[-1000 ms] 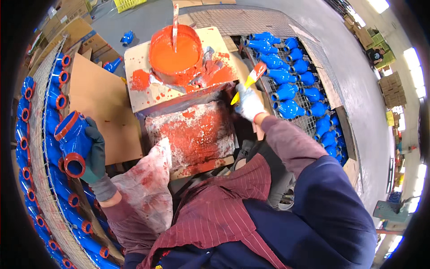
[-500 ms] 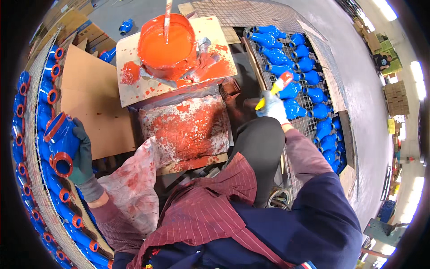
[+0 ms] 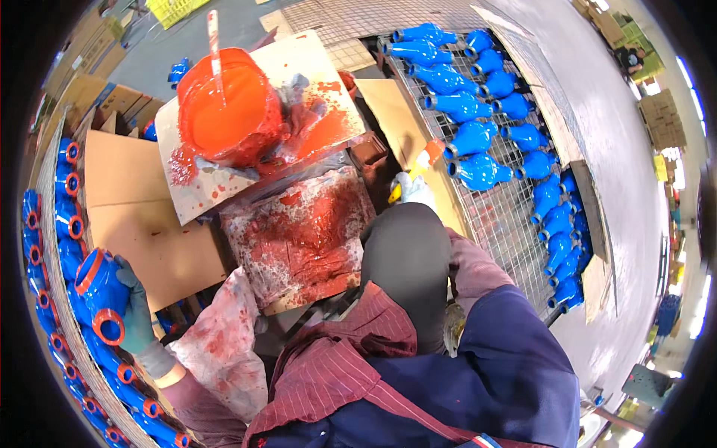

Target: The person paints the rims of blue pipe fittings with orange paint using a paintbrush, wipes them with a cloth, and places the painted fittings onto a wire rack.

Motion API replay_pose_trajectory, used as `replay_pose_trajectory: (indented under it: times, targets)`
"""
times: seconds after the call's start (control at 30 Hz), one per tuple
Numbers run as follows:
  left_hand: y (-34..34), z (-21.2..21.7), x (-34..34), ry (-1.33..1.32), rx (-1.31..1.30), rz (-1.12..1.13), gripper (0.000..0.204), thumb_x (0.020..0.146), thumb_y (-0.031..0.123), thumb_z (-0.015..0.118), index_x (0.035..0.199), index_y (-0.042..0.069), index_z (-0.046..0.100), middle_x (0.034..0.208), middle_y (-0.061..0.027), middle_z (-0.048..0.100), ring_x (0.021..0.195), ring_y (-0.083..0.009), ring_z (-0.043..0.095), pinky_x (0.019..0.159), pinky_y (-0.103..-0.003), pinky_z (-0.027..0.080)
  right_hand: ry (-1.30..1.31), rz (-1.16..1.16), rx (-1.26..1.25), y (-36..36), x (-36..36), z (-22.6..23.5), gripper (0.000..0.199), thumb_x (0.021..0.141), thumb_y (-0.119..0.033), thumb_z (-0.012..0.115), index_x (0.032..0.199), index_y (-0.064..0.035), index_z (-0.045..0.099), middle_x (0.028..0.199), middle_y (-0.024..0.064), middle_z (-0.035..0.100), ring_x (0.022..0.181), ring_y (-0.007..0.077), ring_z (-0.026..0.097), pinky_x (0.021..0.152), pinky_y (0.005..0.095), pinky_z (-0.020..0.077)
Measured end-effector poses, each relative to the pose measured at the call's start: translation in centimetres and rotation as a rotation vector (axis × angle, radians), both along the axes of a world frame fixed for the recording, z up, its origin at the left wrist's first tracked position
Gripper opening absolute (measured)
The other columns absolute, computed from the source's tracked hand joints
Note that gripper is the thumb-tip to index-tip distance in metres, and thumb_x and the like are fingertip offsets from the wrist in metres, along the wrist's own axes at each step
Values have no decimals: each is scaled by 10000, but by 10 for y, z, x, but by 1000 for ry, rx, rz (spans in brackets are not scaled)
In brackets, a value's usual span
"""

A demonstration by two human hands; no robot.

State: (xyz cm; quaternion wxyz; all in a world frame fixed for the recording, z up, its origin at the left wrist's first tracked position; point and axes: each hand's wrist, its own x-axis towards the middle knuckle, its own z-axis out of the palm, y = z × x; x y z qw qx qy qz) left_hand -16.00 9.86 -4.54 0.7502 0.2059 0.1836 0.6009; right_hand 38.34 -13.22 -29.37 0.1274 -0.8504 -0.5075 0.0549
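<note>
My left hand [image 3: 137, 317], in a grey-green glove, grips a blue pipe fitting [image 3: 102, 291] with orange-painted rims, out at the far left over a row of similar fittings [image 3: 45, 246]. My right hand [image 3: 413, 189], in a white glove, holds a paintbrush [image 3: 422, 162] with an orange and yellow handle, its tip pointing toward the blue fittings [image 3: 478, 138] on the wire mesh rack. An orange bucket of paint [image 3: 228, 104] with a stir stick stands on a paint-stained cardboard sheet [image 3: 314, 75] ahead of me.
A paint-splattered block [image 3: 299, 231] sits in front of my knee. Brown cardboard [image 3: 142, 216] lies at the left. The wire mesh rack [image 3: 515, 216] carries several unpainted blue fittings at the right. Cardboard boxes [image 3: 97, 60] stand at the back left.
My right hand with the brush has dropped lower, closer to my knee beside the rack. My left hand still holds the fitting; the view has shifted so the bucket sits further left.
</note>
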Motion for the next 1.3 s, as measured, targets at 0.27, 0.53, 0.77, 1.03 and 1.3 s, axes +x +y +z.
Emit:
replay_pose_trajectory:
  times: [0.27,0.53,0.77,1.03,1.3]
  targets:
    - [2,8,18,-110,-44,-65,529,973,226,532,1437,14,393,1462,-206,430,1322,-420,423,1005,-541,455,476,-202,308,9,-4,11,380,828,-130,659,1165,-130,485,989,249,606,853,444,636,747,499,519]
    - [6,0,18,-158,-62,-70,548,959,204,556,1443,14,383,1470,-204,419,1326,-416,421,1014,-540,454,286,-100,346,18,64,46,240,926,-90,515,1159,-52,556,944,246,618,929,374,622,764,462,511]
    - [-16,5,-16,-209,-104,78,552,935,206,561,1428,10,409,1439,-202,462,1303,-407,451,1000,-547,440,43,198,432,74,33,127,209,810,-126,656,995,-29,657,912,222,679,868,404,648,765,456,510]
    - [-22,17,88,-418,-95,-168,827,799,484,729,1409,31,401,1317,-218,522,1197,-408,517,1017,-523,463,456,374,869,42,-74,278,477,1011,-295,522,1353,37,514,1186,155,647,1082,258,631,968,376,465]
    - [-42,35,81,-639,-110,-193,913,723,571,748,1404,69,406,1332,-189,512,1211,-381,501,1058,-533,400,518,811,799,27,-228,358,240,746,-121,746,969,-40,706,889,95,712,915,310,656,1059,513,394]
